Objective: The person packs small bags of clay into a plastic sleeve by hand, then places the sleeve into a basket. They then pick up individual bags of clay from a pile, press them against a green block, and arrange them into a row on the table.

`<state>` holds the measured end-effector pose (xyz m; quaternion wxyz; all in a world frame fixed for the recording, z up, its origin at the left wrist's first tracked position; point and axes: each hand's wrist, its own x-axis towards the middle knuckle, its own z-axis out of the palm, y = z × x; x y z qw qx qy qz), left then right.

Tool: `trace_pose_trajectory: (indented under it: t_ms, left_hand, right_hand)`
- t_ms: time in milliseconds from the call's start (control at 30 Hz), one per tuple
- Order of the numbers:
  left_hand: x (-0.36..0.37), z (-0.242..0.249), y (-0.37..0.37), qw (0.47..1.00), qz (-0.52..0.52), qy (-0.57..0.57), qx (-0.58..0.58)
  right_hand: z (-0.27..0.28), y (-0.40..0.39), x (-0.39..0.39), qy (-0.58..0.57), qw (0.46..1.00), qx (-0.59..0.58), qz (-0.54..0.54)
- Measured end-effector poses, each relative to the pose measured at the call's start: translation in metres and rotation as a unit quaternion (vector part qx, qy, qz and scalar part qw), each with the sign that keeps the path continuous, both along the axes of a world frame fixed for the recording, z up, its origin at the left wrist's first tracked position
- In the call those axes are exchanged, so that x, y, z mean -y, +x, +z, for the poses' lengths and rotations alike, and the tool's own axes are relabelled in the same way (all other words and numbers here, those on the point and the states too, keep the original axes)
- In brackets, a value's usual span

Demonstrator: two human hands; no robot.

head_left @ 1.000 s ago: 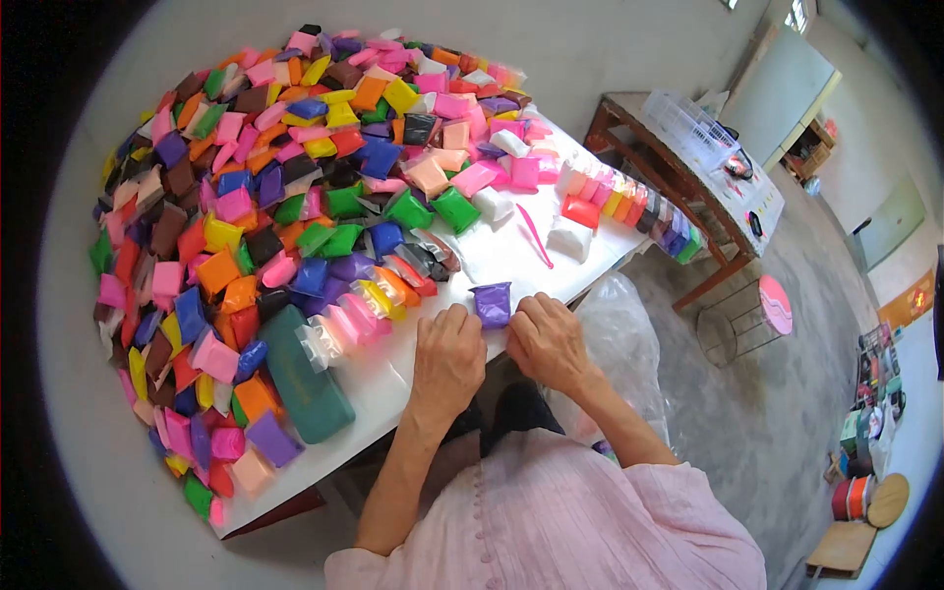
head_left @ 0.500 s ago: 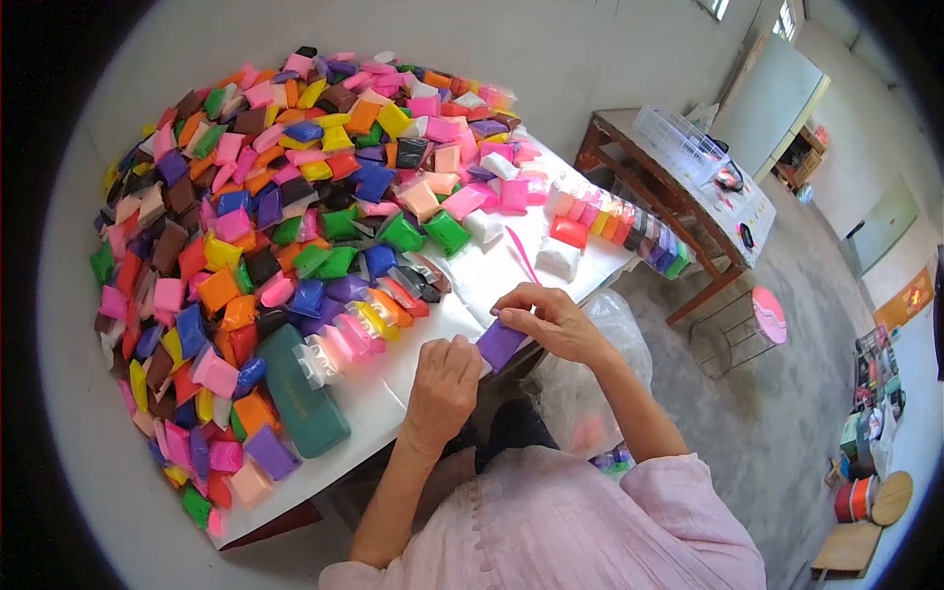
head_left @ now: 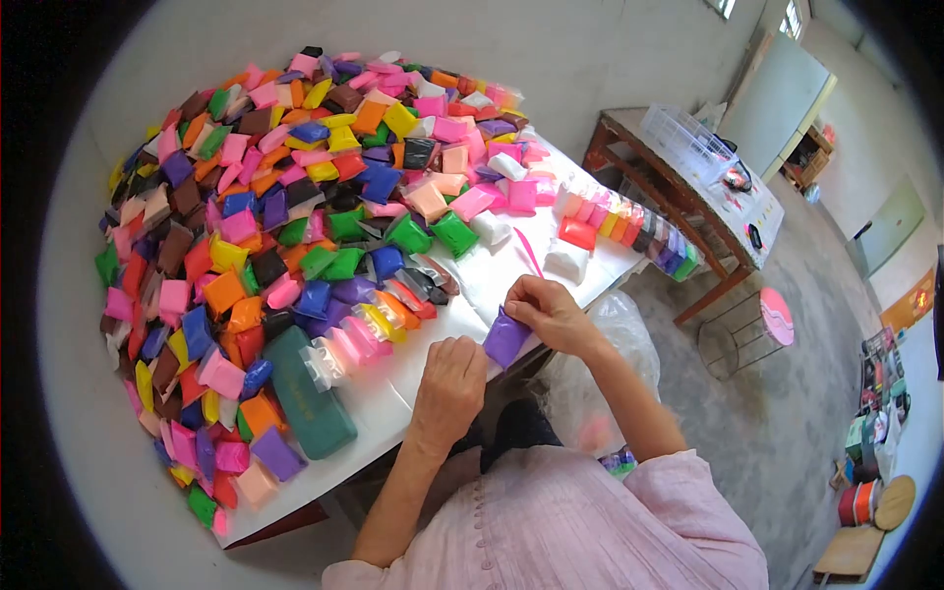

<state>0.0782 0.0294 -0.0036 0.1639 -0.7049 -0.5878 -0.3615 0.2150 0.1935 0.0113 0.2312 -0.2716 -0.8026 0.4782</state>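
My right hand (head_left: 553,317) pinches the upper right edge of a purple packet (head_left: 506,339) at the table's front edge. Just left of the packet, my left hand (head_left: 450,385) has its fingers curled together; whether it holds anything is hidden. A row of packets in several colours (head_left: 379,320) lies beyond my left hand, near a dark green case (head_left: 307,393). Behind my right hand are a pink stick (head_left: 529,253), a white packet (head_left: 566,261) and a red packet (head_left: 577,233).
A large heap of coloured packets (head_left: 236,226) covers the table's left and back. Another packet row (head_left: 639,228) runs along the right edge. A clear plastic bag (head_left: 615,364) hangs below. Farther right are a wooden table (head_left: 723,270) and a pink-topped stool (head_left: 776,317).
The purple packet has shifted slightly right and turned more upright, now apart from my left hand. The whole view has moved a little.
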Motion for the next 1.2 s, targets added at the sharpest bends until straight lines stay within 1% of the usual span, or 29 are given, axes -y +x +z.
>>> trace_pose_trajectory:
  t_ms: [67,100,200,300,400,433,533,567,667,767,867,900,967,1067,1100,1167,1200]
  left_hand:
    - [0.000,0.001,-0.001,0.999,0.008,-0.047,0.016]
    - [-0.002,0.001,-0.001,0.998,0.009,-0.050,0.029]
    - [-0.004,-0.002,-0.002,0.996,0.012,-0.058,0.066]
    - [-0.005,-0.002,-0.002,0.994,0.018,-0.065,0.090]
    - [-0.004,-0.002,-0.002,0.993,0.023,-0.071,0.096]
    - [-0.005,-0.002,-0.003,0.993,0.022,-0.072,0.094]
    - [-0.005,-0.001,-0.002,0.993,0.026,-0.075,0.092]
    - [-0.005,0.000,-0.001,0.993,0.029,-0.076,0.091]
    - [-0.004,0.002,-0.001,0.993,0.033,-0.076,0.085]
    - [-0.004,0.001,0.000,0.991,0.028,-0.074,0.105]
    - [-0.002,0.000,0.001,0.999,0.024,-0.043,-0.007]
    - [-0.001,-0.001,0.002,0.999,0.028,-0.015,-0.036]
    - [-0.001,-0.002,0.003,0.994,0.037,0.042,-0.096]
    - [0.001,-0.002,0.002,0.990,0.054,0.045,-0.125]
    - [0.001,-0.001,0.003,0.991,0.055,0.045,-0.118]
    - [0.002,0.003,0.005,0.992,0.057,0.046,-0.103]
    - [0.002,0.005,0.006,0.995,0.060,0.051,-0.061]
  right_hand:
    - [-0.002,-0.006,0.007,0.103,0.994,0.029,-0.038]
    - [-0.002,-0.009,0.009,0.155,0.985,0.042,-0.057]
    - [-0.011,-0.019,0.013,0.261,0.959,0.055,-0.092]
    - [-0.004,-0.020,0.013,0.236,0.964,0.097,-0.080]
    - [0.004,-0.011,-0.002,0.162,0.980,0.106,-0.052]
    - [0.004,-0.008,-0.002,0.192,0.974,0.090,-0.080]
    - [0.012,0.003,0.005,0.165,0.977,0.109,-0.081]
    - [0.017,0.005,0.006,0.136,0.980,0.131,-0.064]
    - [0.010,0.009,0.015,0.225,0.965,0.079,-0.111]
    - [0.035,0.005,0.054,0.262,0.926,0.132,-0.237]
    - [0.040,-0.007,0.072,0.251,0.913,0.258,-0.193]
    - [0.031,-0.012,0.069,0.276,0.912,0.238,-0.186]
    - [0.033,-0.015,0.065,0.268,0.922,0.226,-0.165]
    - [0.024,-0.019,0.056,0.272,0.924,0.226,-0.146]
    - [0.022,-0.019,0.053,0.276,0.922,0.230,-0.142]
    - [0.027,-0.014,0.047,0.240,0.942,0.198,-0.130]
    - [0.030,-0.014,0.043,0.223,0.950,0.181,-0.123]
